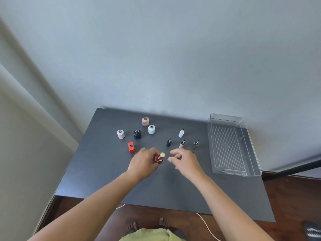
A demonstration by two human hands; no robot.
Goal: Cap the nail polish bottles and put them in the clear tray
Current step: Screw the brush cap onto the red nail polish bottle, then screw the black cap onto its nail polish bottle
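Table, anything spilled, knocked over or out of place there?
Nothing spilled or toppled. Five open bottles, such as the red bottle, stand upright; loose caps like the black cap stand brush-up. The clear tray is empty. The left hand grips a dark red bottle.

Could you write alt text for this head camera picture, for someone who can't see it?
A person's left hand holds a small dark red nail polish bottle over a dark table, the right hand close beside it. Five uncapped bottles stand behind, four loose brush caps to the right, and an empty clear tray at the far right.
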